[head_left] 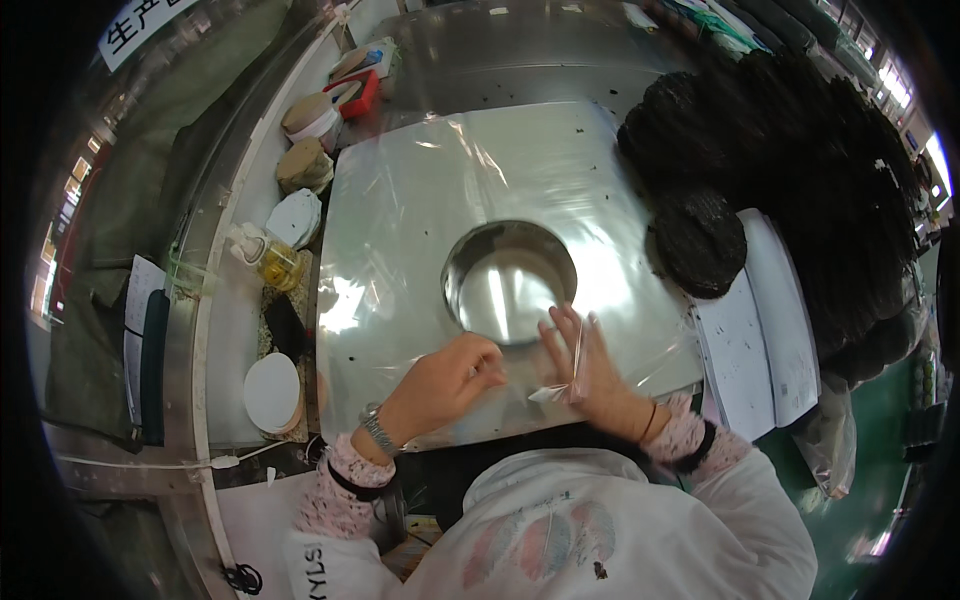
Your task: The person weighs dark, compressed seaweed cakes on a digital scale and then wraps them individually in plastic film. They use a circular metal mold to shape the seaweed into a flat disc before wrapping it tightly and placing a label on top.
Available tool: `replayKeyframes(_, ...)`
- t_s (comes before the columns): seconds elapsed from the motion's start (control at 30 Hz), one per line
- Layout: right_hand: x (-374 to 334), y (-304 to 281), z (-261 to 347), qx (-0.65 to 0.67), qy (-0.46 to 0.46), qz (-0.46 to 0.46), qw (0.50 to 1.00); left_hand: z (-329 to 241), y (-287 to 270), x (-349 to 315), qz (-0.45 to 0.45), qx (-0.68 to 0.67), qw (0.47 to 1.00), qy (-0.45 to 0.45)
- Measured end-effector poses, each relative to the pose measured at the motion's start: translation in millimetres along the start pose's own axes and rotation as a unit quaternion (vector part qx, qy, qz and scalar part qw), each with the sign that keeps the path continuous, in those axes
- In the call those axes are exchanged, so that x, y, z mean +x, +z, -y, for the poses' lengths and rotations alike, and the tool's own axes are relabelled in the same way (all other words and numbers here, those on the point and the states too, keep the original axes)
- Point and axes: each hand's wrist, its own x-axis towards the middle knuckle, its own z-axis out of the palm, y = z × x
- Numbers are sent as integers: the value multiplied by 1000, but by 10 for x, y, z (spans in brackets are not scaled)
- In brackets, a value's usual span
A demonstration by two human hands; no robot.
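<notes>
My left hand [440, 382] is curled closed near the front of the metal ring, thumb against the fingers. Whatever it may pinch is hidden. Opposite it, my right hand [598, 378] has its fingers stretched out and apart, slightly blurred. A thin pale strip [548, 394] crosses the right hand and sticks out toward the left one; its kind is unclear. Just beyond both hands, a round shiny metal ring [462, 262] stands on a clear plastic sheet [400, 215] spread over the table.
A large pile of dark, rough-textured round pieces [790, 150] fills the right side, beside an open notebook [750, 320]. Along the left edge stand a pump bottle of yellow liquid [278, 264], several round discs [272, 392] and a small red tray [358, 95]. A white cable [225, 462] lies lower left.
</notes>
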Motion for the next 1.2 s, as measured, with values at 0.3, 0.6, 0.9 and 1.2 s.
replayKeyframes(0.3,-766,153,-1271,-208,253,-31,944,1041,930,-771,-79,243,945,-205)
replayKeyframes(0.6,-584,-1271,-1583,-367,283,-79,883,1285,-213,-1715,-281,352,830,-330)
replayKeyframes(0.9,-983,-1435,-2520,-198,302,25,932,1602,-862,-2505,-250,306,795,-460)
replayKeyframes(1.2,-895,-1283,-2172,-391,259,-81,879,1506,-937,-2408,-236,363,772,-465)
